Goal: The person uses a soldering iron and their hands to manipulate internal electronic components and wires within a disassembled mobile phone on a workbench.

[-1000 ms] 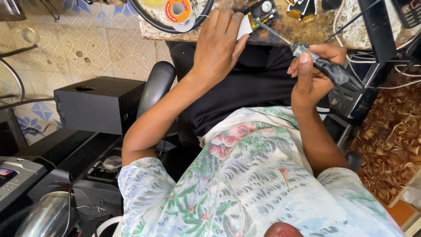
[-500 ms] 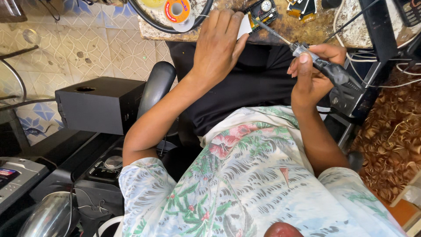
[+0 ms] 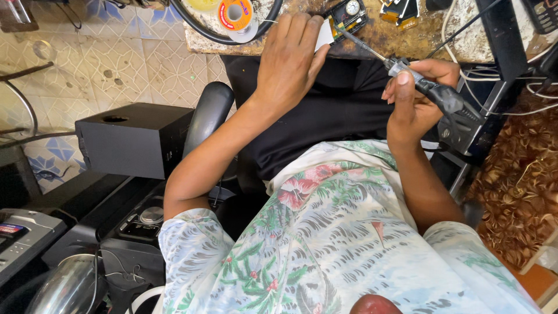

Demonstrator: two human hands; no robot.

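One small dark circuit board (image 3: pixel 347 14) with a round silver part lies at the near edge of the worn brown workbench (image 3: pixel 407 40). Just beside the board, the left hand (image 3: pixel 289 64) rests flat, fingers stretched and loose, touching a white piece next to it. The right hand (image 3: pixel 414 93) is clenched around a black-handled soldering iron (image 3: pixel 430 93), whose thin metal tip meets the board. Left of the board sits an orange-labelled solder spool (image 3: pixel 235 11). Well below the board stands a black speaker box (image 3: pixel 133 139).
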